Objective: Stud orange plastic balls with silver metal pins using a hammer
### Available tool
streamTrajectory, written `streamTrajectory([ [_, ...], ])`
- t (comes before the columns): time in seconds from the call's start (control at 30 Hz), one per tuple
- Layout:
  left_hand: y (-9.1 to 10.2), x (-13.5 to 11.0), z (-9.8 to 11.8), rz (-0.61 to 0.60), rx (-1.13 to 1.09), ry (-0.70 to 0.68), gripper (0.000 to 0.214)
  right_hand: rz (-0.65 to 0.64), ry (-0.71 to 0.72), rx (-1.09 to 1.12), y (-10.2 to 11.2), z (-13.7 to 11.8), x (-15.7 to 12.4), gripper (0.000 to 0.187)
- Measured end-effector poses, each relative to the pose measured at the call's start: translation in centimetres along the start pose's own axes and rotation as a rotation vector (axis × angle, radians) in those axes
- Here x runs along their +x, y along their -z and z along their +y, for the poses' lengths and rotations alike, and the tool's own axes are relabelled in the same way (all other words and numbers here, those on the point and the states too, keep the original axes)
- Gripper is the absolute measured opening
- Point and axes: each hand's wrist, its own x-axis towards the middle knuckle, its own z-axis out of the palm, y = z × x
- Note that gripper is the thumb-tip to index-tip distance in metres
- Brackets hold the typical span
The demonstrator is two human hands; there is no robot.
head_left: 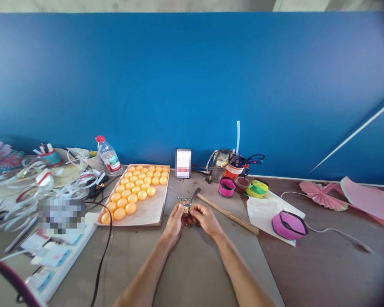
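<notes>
Near the middle of the table, my left hand (175,218) grips a small shiny piece (186,209) with gold and bluish parts; its exact kind is too small to tell. My right hand (206,218) is closed at the same piece, thumb and fingers pinched against its right side. The fingers of both hands partly cover it. Just beyond my fingertips lie several tiny metal bits (183,198). A hammer (228,214) with a wooden handle rests right of my hands, its dark head close to my right fingers.
Left stands a shallow box (158,209) of orange balls (131,208), with a water bottle (109,155) behind. A power strip (78,243), a dark cable (106,251) and white strips crowd the left. Pink-and-black fabric pieces (289,226), white paper (259,209) and pink paper (368,200) lie right.
</notes>
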Motion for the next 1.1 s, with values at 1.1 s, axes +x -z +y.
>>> streamTrajectory([
  [1.1,0.0,0.0,1.5,0.044,-0.112,-0.046,0.037,0.727,0.181,-1.037,3.4,2.1,0.8,0.03],
])
